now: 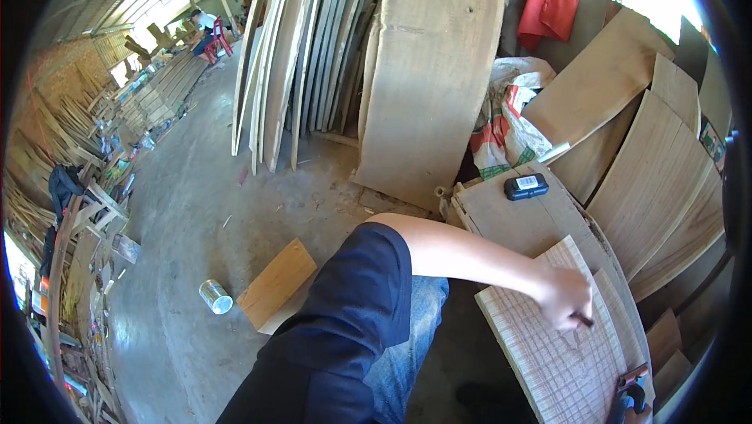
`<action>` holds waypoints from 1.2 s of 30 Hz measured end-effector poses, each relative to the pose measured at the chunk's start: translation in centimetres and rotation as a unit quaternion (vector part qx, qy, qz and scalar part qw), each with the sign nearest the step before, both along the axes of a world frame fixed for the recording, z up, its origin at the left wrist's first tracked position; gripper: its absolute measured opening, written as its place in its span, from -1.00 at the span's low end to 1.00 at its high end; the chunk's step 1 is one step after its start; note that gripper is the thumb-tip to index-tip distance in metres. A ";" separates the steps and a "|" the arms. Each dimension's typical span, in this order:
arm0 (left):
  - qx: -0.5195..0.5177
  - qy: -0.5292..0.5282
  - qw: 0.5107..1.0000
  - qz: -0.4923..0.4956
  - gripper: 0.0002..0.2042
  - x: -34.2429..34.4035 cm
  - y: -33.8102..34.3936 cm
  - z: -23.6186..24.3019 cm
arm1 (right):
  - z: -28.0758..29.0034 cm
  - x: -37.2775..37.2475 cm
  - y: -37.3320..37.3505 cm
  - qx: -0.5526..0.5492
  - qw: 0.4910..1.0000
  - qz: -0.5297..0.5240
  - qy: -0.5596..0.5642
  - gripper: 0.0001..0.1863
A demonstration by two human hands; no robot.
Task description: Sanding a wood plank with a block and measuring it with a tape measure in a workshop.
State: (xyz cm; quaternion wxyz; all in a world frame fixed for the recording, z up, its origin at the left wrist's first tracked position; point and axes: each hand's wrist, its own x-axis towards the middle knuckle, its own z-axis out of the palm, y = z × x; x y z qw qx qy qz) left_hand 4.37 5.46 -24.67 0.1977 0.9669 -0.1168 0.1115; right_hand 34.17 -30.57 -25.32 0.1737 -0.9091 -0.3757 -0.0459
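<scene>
A pale wooden board (558,365) with a grid of dark lines on its face lies tilted at the lower right. My left arm reaches across from the lower middle, elbow bent outward. Over the upper part of the board, my left hand (567,299) is closed, with the tip of a short dark stick (583,320) poking out of it. A dark hand tool (631,391) with a metal head sits by the board's lower right corner. Only a sliver of my right hand (639,417) shows there, closed round the tool; most of it is cut off.
Under the board is a worn bench (501,209) carrying a small black case (526,186). Long planks (294,56) lean upright ahead, beside a wide panel (435,72). Curved boards (650,181) stand at right. A can (215,297) and wood block (276,285) lie on the floor.
</scene>
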 end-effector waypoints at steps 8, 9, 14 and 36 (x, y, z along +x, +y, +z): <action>-0.172 0.030 0.984 -0.028 -0.93 -1.1 0.5 2.4 | 2.7 -8.7 6.1 -0.167 0.952 0.197 0.167 -0.67; -0.174 0.030 0.984 -0.039 -0.93 -0.5 1.2 1.5 | 3.7 -10.4 6.8 -0.190 0.930 0.216 0.228 -0.71; 0.002 -0.041 0.999 -0.009 -0.95 -0.2 1.5 0.3 | 1.5 -7.7 5.6 -0.245 0.938 0.129 0.209 -0.61; -0.219 0.116 0.965 0.084 -0.89 -0.6 0.3 2.7 | 2.8 -19.4 10.7 -0.244 0.899 0.326 0.163 -0.66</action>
